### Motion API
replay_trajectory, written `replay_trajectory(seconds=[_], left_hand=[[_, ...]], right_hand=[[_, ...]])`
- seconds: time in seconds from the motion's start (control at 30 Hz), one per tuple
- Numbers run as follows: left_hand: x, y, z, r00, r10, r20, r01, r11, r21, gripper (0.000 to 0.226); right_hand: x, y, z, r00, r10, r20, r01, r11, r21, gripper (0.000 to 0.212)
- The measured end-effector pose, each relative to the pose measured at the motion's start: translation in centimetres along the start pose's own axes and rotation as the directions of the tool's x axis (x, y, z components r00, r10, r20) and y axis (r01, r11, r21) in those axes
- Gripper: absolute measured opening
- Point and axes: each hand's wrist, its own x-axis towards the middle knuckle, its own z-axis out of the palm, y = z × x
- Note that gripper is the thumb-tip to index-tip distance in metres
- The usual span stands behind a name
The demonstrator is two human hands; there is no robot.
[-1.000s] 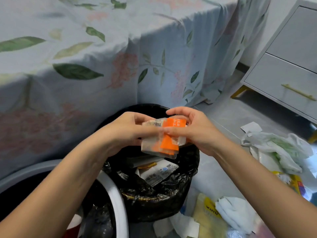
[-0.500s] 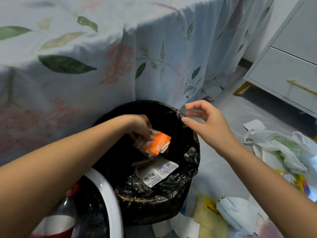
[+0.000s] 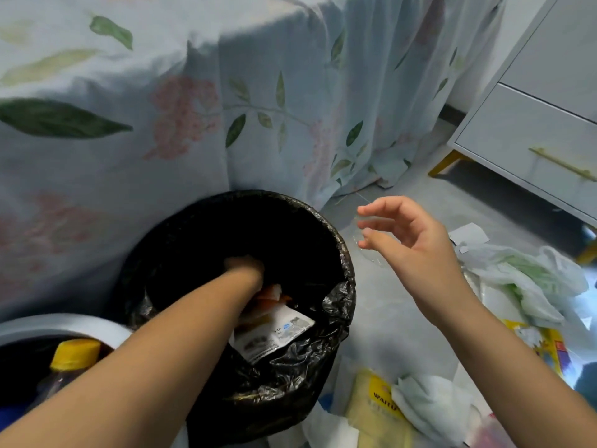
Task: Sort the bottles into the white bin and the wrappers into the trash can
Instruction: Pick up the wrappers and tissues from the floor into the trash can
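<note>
Your trash can [image 3: 339, 263] sits on the floor just in front of the draped table [image 3: 161, 92], w/ the bin [image 3: 64, 323] touching it on the left and a bottle [image 3: 69, 360] inside that bin. Your left hand [image 3: 247, 270] is down inside the can on a wrapper [image 3: 269, 294], above a label [image 3: 277, 331]; your right hand [image 3: 410, 240] hangs right of the can. Right of that lie a bag [image 3: 529, 279] and packets [image 3: 378, 405], w/ a cabinet [image 3: 533, 124] behind.
</note>
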Motion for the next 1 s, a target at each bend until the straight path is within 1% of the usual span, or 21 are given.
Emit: replay_trajectory(seconds=[0.07,0.13,0.17,0.27,0.33,0.4,0.47,0.53,0.57,0.6,0.63,0.67,0.7,0.73,0.8,0.83,0.9,1.0], left_hand=[[0.0,0.7,0.2,1.000,-0.011,-0.026,0.012,0.998,0.060,0.054],[-0.1,1.4,0.0,0.994,0.040,-0.105,-0.027,0.992,0.120,0.049],[-0.3,1.6,-0.3,0.989,0.084,-0.124,-0.069,0.990,0.121,0.047],[-1.5,1.6,-2.9,0.970,0.203,-0.131,-0.196,0.978,0.070,0.044],[-3.5,1.0,-5.2,0.944,0.265,-0.196,-0.269,0.963,0.007,0.037],[-6.0,-0.2,-7.3,0.892,0.293,-0.344,-0.331,0.942,-0.057,0.027],[-8.9,-1.5,-8.6,0.818,0.270,-0.509,-0.365,0.926,-0.096,0.023],[-11.3,-2.0,-8.9,0.746,0.228,-0.625,-0.380,0.917,-0.119,0.025],[-12.3,-1.8,-8.8,0.729,0.206,-0.653,-0.390,0.909,-0.148,0.027],[-13.0,-1.6,-8.6,0.723,0.186,-0.665,-0.403,0.896,-0.188,0.027],[-13.6,-1.2,-8.3,0.719,0.172,-0.673,-0.429,0.872,-0.236,0.027],[-14.1,-0.7,-8.0,0.724,0.165,-0.670,-0.462,0.837,-0.293,0.026],[-14.6,-0.2,-7.8,0.736,0.170,-0.655,-0.497,0.794,-0.352,0.024],[-15.0,0.4,-7.7,0.753,0.186,-0.632,-0.525,0.748,-0.405,0.021],[-15.7,1.4,-7.2,0.789,0.221,-0.574,-0.551,0.666,-0.502,0.018],[-15.9,1.7,-6.9,0.805,0.231,-0.546,-0.553,0.626,-0.550,0.016],[-16.0,2.0,-6.4,0.833,0.235,-0.501,-0.539,0.549,-0.639,0.014],[-15.9,1.8,-5.8,0.873,0.223,-0.433,-0.487,0.437,-0.756,0.013]], right_hand=[[0.0,0.4,-0.6,1.000,0.009,-0.015,-0.009,1.000,-0.003,0.025],[0.0,0.8,-1.3,0.999,0.022,-0.030,-0.022,1.000,0.002,0.027],[-0.2,1.1,-1.6,0.999,0.026,-0.039,-0.025,1.000,0.004,0.027],[-0.7,2.3,-2.9,0.996,0.039,-0.076,-0.041,0.999,-0.016,0.029],[-1.4,3.8,-4.2,0.992,0.069,-0.105,-0.075,0.995,-0.061,0.029],[-2.5,6.3,-5.6,0.979,0.142,-0.144,-0.158,0.982,-0.103,0.029],[-4.1,9.7,-7.0,0.955,0.233,-0.182,-0.265,0.947,-0.183,0.032],[-6.1,12.8,-8.4,0.938,0.294,-0.183,-0.341,0.880,-0.332,0.038],[-7.2,14.2,-9.2,0.931,0.331,-0.152,-0.364,0.831,-0.421,0.041],[-8.3,15.5,-9.8,0.920,0.381,-0.096,-0.371,0.763,-0.529,0.042],[-9.2,16.7,-10.3,0.900,0.435,-0.024,-0.347,0.683,-0.642,0.043],[-10.1,17.8,-10.8,0.868,0.494,0.040,-0.303,0.592,-0.747,0.048],[-10.8,18.7,-11.0,0.832,0.549,0.075,-0.259,0.505,-0.823,0.054],[-11.6,19.4,-11.0,0.801,0.592,0.087,-0.223,0.430,-0.875,0.061],[-12.8,20.5,-10.6,0.768,0.636,0.076,-0.154,0.298,-0.942,0.068],[-13.2,20.9,-10.3,0.765,0.639,0.078,-0.122,0.262,-0.957,0.067],[-13.5,21.8,-9.8,0.775,0.629,0.067,-0.118,0.248,-0.962,0.062],[-13.4,22.7,-9.1,0.806,0.591,0.034,-0.121,0.222,-0.968,0.043]])
